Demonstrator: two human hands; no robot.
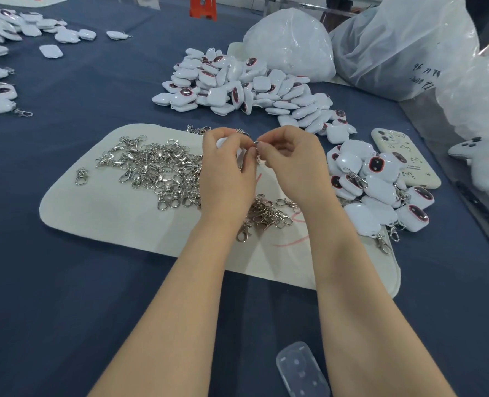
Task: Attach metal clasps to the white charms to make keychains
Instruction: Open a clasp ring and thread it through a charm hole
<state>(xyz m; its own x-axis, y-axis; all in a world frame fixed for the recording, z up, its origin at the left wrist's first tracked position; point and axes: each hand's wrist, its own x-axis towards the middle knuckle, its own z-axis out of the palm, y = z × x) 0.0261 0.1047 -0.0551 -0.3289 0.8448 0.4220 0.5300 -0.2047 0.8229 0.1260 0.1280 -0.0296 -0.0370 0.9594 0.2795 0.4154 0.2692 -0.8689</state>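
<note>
Above the pale mat, the left hand, curled around a white charm, should hold it steady while the right hand, pinching a clasp, hooks it on.

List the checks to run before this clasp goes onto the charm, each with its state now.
The left hand grips a charm: ok, its white edge shows.
The right hand pinches a clasp: ok, metal shows at the fingertips.
The clasp is through the charm's loop: cannot tell, the hands hide it.
The spare clasps lie on the mat: ok.
The finished keychains sit at the mat's right end: ok.
</note>
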